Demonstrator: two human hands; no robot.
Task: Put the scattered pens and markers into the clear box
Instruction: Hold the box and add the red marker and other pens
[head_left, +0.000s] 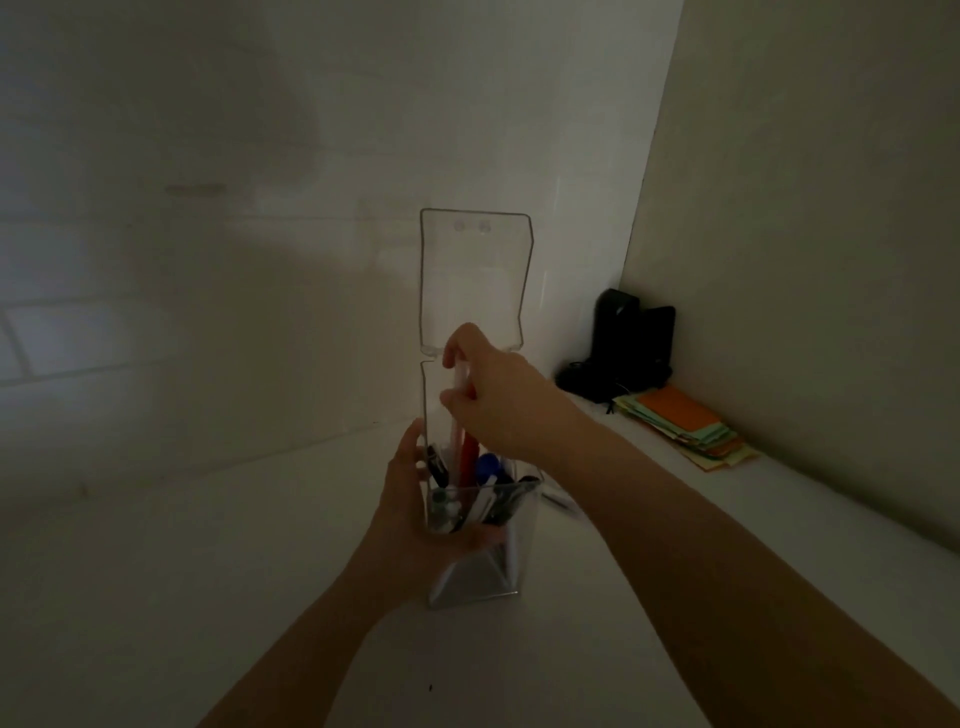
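Clear box (470, 577): tall, square-sided, transparent hard plastic with glossy walls; stands upright on the white tabletop (156, 571).
Lid (472, 280): flat clear flap, hinged at the box's far rim, swung up and standing above the opening.
Contents: several pens and markers stand on end inside the box, among them a red marker (470, 457), a blue cap (487, 464) and dark barrels; dim light hides finer detail.
Left hand (410, 514): forearm reaches up from below the box; palm and fingers are wrapped round the box's left wall, gripping it.
Right hand (493, 395): arm comes in from the box's right, wrist bent down over the opening; fingertips are pinched on a pale, slim pen (460, 415) whose lower end is inside the box.
Right of the box, well apart: a stack of orange and green paper notes (685, 423) and a dark object (628, 343) in the corner.
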